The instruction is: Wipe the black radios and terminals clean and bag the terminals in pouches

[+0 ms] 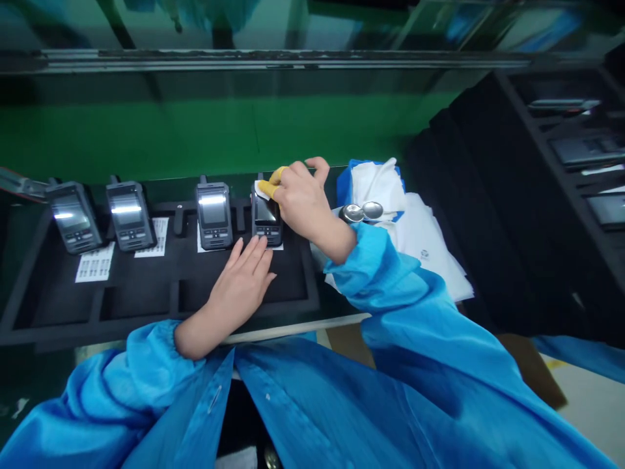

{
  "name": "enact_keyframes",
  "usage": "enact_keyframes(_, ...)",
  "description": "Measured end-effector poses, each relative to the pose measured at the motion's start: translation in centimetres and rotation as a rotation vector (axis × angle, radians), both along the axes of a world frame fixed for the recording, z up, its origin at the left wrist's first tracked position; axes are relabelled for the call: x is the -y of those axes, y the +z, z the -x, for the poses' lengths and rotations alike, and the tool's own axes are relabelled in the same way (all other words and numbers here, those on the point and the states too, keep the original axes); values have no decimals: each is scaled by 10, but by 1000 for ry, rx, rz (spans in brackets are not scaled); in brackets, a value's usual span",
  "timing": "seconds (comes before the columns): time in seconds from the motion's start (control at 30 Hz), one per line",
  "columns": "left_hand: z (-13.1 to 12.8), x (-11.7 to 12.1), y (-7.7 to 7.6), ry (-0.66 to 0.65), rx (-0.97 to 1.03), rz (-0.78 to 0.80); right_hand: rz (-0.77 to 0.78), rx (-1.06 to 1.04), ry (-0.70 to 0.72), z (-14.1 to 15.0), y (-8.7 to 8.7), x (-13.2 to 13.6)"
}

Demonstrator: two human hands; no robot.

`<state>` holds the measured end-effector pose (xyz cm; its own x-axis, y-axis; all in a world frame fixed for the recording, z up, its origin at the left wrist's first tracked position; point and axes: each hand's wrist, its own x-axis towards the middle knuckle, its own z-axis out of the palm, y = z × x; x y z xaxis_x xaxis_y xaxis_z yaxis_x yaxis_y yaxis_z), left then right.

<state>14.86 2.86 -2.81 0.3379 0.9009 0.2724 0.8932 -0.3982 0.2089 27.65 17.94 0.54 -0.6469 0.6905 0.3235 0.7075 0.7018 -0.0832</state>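
Right hand (305, 198): bent at the wrist, yellow finger cots (268, 188) on two digits, closed on a small white piece (260, 190) and pressing it to the top of the screen. Other fingers lifted clear.

Left hand (241, 277): spread flat, grasping nothing; fingertips touch the near edge of the same handset (267, 225).

Key relation: handset lies between the two hands, just left of and below the right knuckles, directly beyond the left fingertips. Long axis runs away from the person, antenna stub at the far end. Both hands in contact; right has the far end, left the near end.

Left of the left hand and farther out: a second handset (213, 215) nearby, then two more, the middle one (130, 215) and the outermost (74, 217), both leaning a little. White label sheets (95, 263) show by the lower ends.

Beneath: black compartmented tray (309, 280), set on a dark bench.

Right of the right hand: blue box (344, 187) with white cloths (375, 185); two shiny rounded pieces (362, 212) near the wrist, nature unclear; white bags or sheets (424, 244) past them. Farther right, stacked black trays (469, 215).

Beyond both hands: green panel (195, 137), metal rail (254, 60), reflective glass.
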Motion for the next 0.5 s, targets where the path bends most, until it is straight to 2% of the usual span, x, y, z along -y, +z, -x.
enact_keyframes(0.07,0,1,-1,-2,-11,-37,-15,56,39,-1,-7,8)
enact_keyframes(0.13,-1,2,-2,1,-26,-63,-35,102,151,-8,-11,19)
enact_keyframes(0.2,-1,3,-3,3,-32,-56,-37,137,265,-16,-11,27)
enact_keyframes(0.23,-2,3,-3,2,-32,-43,-31,145,272,-18,-10,26)
enact_keyframes(0.4,-2,3,-3,6,9,5,24,73,1,-19,-5,2)
enact_keyframes(0.5,-2,2,-2,-2,38,28,42,70,4,-25,-15,6)
